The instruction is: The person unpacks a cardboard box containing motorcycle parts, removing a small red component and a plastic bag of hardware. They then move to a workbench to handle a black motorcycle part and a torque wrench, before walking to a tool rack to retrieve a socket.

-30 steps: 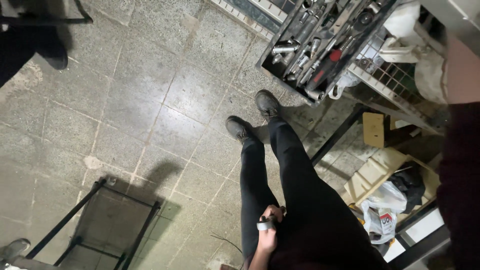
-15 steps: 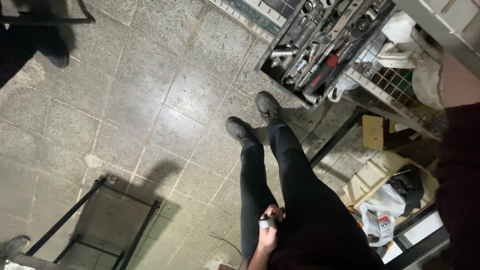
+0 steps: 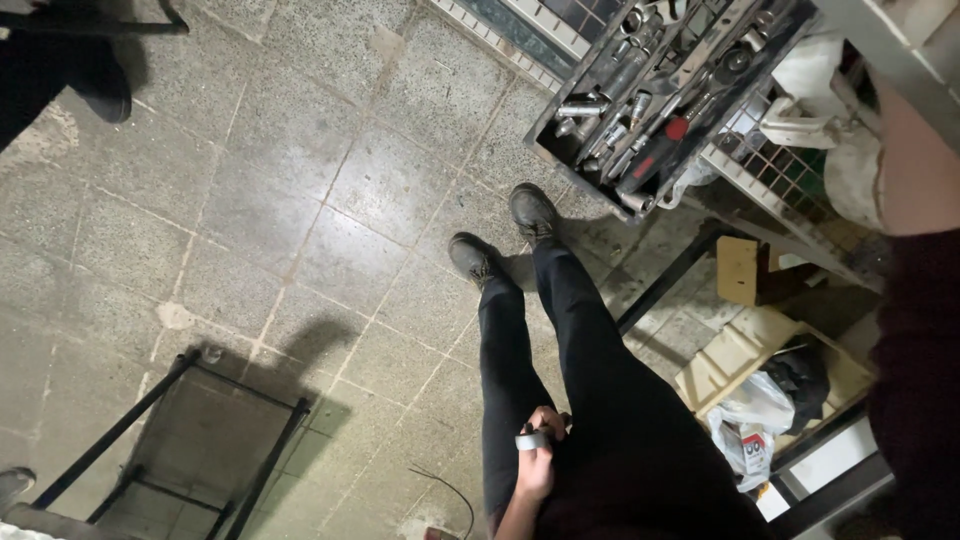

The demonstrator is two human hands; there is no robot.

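The person stands on the stone floor (image 3: 300, 200) and looks down at their own legs and dark boots (image 3: 500, 235). Their left hand (image 3: 538, 450) hangs low by the thigh. Its fingers are curled tight around a small grey metal piece (image 3: 530, 440), which looks like a short round socket. The piece sits in the crook of the fingers, pressed close to the black trouser leg.

The right hand does not show. Only a bit of the right arm (image 3: 915, 170) is seen at the edge, so I cannot tell what those fingers do.

Up ahead, just past the boots, a tool tray (image 3: 650, 100) full of shiny sockets and wrenches rests on a wire rack (image 3: 770, 170). A black metal stool (image 3: 180, 440) stands off to the left, well apart.

I think a good way to carry such a little piece is to keep the fingers wrapped all the way round it, so it cannot slip out and roll away on the floor. It helps to watch the feet near the stool too.
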